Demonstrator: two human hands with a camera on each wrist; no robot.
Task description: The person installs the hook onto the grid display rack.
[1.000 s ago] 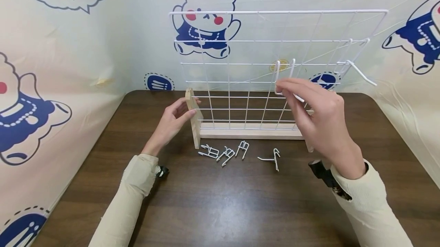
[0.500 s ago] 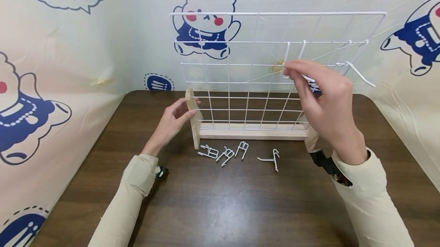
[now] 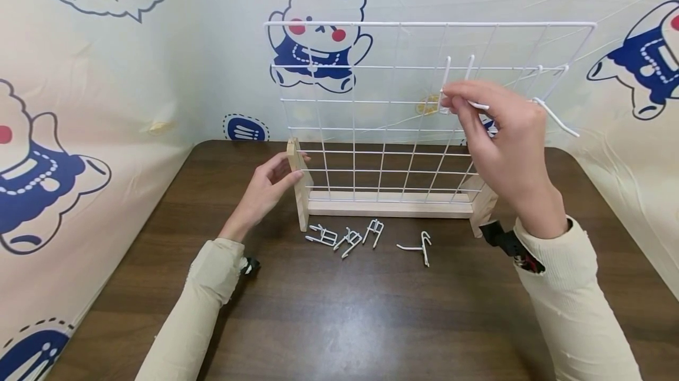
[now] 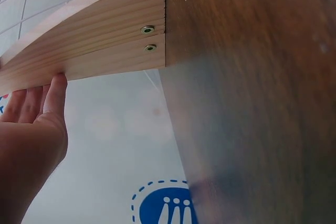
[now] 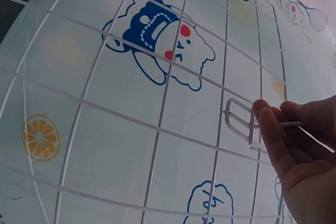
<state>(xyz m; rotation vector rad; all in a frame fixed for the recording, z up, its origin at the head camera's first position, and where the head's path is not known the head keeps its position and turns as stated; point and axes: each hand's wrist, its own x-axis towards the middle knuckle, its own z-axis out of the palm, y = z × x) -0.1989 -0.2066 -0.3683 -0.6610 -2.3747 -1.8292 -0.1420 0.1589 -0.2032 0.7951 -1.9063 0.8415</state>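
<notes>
A white wire grid panel (image 3: 371, 115) stands upright in a pale wooden base (image 3: 389, 204) on the dark table. My right hand (image 3: 498, 133) pinches a white wire hook (image 3: 457, 83) and holds its two prongs up against the grid's upper right part; the right wrist view shows the same hook (image 5: 241, 121) close to the grid wires (image 5: 163, 98). My left hand (image 3: 267, 183) rests with straight fingers (image 4: 55, 90) against the wooden left foot (image 4: 89, 35) of the stand. Another hook (image 3: 551, 112) hangs on the grid's far right.
Several loose white hooks (image 3: 345, 235) lie on the table (image 3: 339, 310) in front of the base, one more hook (image 3: 419, 245) lying to their right. Cartoon-bear printed sheeting (image 3: 106, 74) walls the table at the back and both sides.
My right hand has lifted the hook from about mid-height of the grid up to its second row from the top. The left hand has stayed at the wooden foot.
</notes>
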